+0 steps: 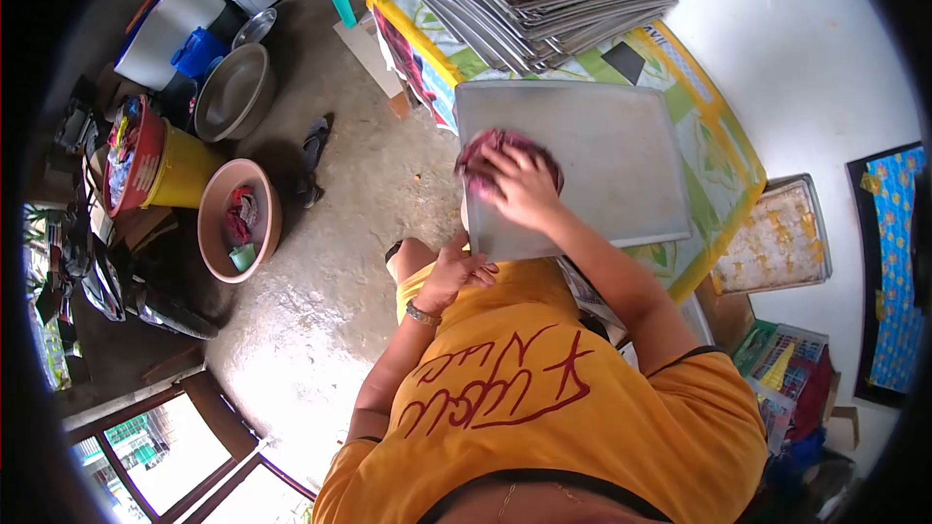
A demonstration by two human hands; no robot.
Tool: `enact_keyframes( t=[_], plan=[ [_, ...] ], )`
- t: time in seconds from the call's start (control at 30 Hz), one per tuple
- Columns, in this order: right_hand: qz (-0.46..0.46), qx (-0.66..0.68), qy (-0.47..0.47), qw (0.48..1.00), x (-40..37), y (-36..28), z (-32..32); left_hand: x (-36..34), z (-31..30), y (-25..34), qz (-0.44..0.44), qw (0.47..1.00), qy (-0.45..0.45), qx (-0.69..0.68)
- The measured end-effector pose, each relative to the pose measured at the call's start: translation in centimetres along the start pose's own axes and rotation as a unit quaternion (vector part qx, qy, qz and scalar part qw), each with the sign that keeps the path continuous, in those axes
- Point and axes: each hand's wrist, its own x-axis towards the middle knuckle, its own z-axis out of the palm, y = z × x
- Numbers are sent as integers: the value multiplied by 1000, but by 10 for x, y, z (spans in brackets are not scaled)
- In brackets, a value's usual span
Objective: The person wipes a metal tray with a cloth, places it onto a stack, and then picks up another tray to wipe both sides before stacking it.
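Observation:
A flat grey metal baking tray [612, 160] lies on a table covered with patterned plastic, its near edge close to my body. My right hand [524, 184] presses a crumpled dark red cloth [476, 170] onto the left part of the tray, fingers spread over the fabric. My left hand [454, 277], with a watch on the wrist, is at the tray's near left corner, fingers curled against its edge. Behind the tray rises a tall stack of similar grey trays [573, 0].
The table cover [723, 150] has yellow taped edges. Right of it a stained tray [777, 238] leans by the wall. On the floor to the left are a pink basin [209, 233] with cloths, a yellow bucket [184, 170], a grey basin [233, 92] and slippers [314, 150].

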Motion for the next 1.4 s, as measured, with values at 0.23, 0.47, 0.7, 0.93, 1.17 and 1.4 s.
enact_keyframes(
  t=[0.23,0.47,0.7,0.93,1.17,1.4],
  plan=[
    [-108,60,-99,987,-12,-31,-8,5,-2,-19,34,998,17,41],
    [46,-8,26,999,144,43,45,-3,6,-9,21,999,39,33],
    [47,-8,111,993,109,18,57,12,-3,-16,54,996,62,38],
    [6,24,65,998,-3,-41,23,8,4,-10,71,988,65,122],
    [78,-46,121,988,115,10,49,4,5,-12,56,989,67,117],
    [95,-65,100,988,133,20,49,9,8,-11,75,988,123,48]
  ],
)
